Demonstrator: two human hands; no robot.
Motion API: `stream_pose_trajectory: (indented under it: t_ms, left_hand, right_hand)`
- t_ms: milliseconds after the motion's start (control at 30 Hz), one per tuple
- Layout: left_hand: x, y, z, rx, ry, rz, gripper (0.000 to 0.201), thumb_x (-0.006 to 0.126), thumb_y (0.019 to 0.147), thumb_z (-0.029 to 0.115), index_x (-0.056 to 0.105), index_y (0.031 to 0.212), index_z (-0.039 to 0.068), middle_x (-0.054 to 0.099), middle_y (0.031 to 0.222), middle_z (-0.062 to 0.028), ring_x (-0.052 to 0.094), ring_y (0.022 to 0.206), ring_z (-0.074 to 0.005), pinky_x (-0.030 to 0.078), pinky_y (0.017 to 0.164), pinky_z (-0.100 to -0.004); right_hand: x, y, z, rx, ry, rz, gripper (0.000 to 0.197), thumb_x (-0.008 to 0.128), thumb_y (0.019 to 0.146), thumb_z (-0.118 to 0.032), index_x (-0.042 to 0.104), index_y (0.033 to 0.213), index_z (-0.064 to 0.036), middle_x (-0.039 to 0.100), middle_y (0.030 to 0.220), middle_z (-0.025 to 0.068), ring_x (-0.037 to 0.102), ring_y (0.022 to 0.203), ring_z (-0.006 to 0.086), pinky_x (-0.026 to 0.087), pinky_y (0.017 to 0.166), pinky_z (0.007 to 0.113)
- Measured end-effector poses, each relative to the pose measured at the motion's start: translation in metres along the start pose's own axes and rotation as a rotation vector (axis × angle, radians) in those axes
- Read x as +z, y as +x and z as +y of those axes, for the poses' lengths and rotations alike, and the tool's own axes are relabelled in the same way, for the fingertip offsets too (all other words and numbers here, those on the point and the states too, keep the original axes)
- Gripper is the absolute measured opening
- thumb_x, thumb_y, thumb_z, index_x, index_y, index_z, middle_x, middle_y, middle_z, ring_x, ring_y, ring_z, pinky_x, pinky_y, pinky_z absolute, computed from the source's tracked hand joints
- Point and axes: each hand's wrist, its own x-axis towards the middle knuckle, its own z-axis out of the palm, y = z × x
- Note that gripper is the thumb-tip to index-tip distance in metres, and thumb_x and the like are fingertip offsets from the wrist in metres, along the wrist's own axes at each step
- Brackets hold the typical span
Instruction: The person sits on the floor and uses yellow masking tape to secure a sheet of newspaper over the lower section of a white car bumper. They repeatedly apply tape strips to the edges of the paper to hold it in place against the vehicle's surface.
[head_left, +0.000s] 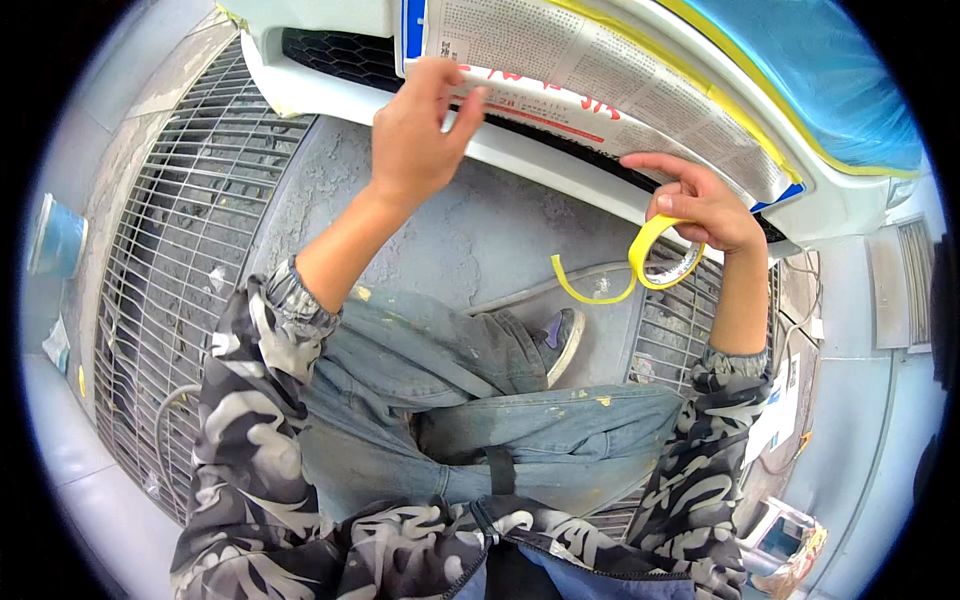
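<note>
A sheet of newspaper point(590, 60) with red handwriting covers the upper part of a white car bumper point(520, 155). Its edge is lined with yellow tape, and blue backing shows at its ends. My left hand point(415, 135) is at the paper's lower left corner, fingers bent toward it and thumb standing apart; whether it touches the paper I cannot tell. In my right hand point(705, 205) is a roll of yellow masking tape point(645, 255), held by the curled fingers. The index finger stretches to the paper's lower edge. A loose tail of tape curls leftward from the roll.
Blue plastic film point(815, 85) covers the car at upper right. Metal floor grating point(185, 200) runs along the left, and more grating point(675, 330) lies at the right. My crossed legs point(480, 410) sit below the bumper. A small white stand point(775, 540) is at lower right.
</note>
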Motion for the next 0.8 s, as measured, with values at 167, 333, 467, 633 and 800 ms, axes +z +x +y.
stream_pose_trajectory:
  t_ms: [167, 333, 467, 633, 800]
  left_hand:
    - [0.034, 0.015, 0.008, 0.119, -0.055, -0.269, 0.011, 0.057, 0.09, 0.008, 0.061, 0.099, 0.006, 0.056, 0.081, -0.0062, 0.055, 0.07, -0.0163, 0.045, 0.064, -0.0294]
    - [0.039, 0.009, 0.011, -0.238, -0.469, -0.678, 0.026, 0.052, 0.096, 0.02, 0.061, 0.113, 0.003, 0.063, 0.097, -0.0058, 0.06, 0.089, -0.0136, 0.048, 0.081, -0.0289]
    - [0.056, -0.017, 0.023, -0.448, -0.941, -0.992, 0.05, 0.052, 0.096, 0.039, 0.054, 0.125, -0.001, 0.063, 0.109, -0.009, 0.058, 0.105, -0.0167, 0.045, 0.094, -0.0317]
    - [0.054, -0.03, 0.004, -0.543, -1.002, -1.317, 0.035, 0.059, 0.093, 0.03, 0.06, 0.11, -0.001, 0.065, 0.088, -0.006, 0.062, 0.085, -0.0131, 0.047, 0.081, -0.0276]
    - [0.011, -0.01, -0.017, -0.469, -0.698, -1.257, 0.018, 0.06, 0.092, 0.02, 0.06, 0.087, 0.003, 0.057, 0.063, 0.0012, 0.056, 0.06, -0.0067, 0.043, 0.057, -0.0222]
  right_hand:
    - [-0.007, 0.015, 0.005, -0.05, 0.051, 0.026, 0.044, 0.06, 0.089, -0.015, 0.051, 0.13, -0.0036, 0.054, 0.066, -0.0032, 0.031, 0.041, -0.0005, 0.021, 0.037, 0.017]
    - [0.01, 0.028, 0.001, -0.233, 0.115, 0.128, 0.039, 0.056, 0.087, -0.012, 0.054, 0.126, -0.0025, 0.06, 0.073, 0.0001, 0.031, 0.043, -0.0004, 0.021, 0.037, 0.016]
    - [0.012, 0.036, 0.013, -0.357, 0.164, 0.166, 0.035, 0.055, 0.086, -0.011, 0.058, 0.119, 0.0003, 0.061, 0.076, 0.0019, 0.032, 0.042, 0.0003, 0.023, 0.037, 0.016]
    - [0.012, 0.039, 0.022, -0.346, 0.079, 0.243, 0.023, 0.058, 0.086, -0.012, 0.064, 0.104, 0.0006, 0.059, 0.071, 0.0011, 0.044, 0.05, 0.002, 0.026, 0.04, 0.016]
    - [0.017, 0.033, 0.025, -0.329, -0.003, 0.307, 0.019, 0.06, 0.086, -0.013, 0.068, 0.098, -0.0008, 0.058, 0.067, 0.0002, 0.044, 0.052, 0.0021, 0.027, 0.043, 0.016]
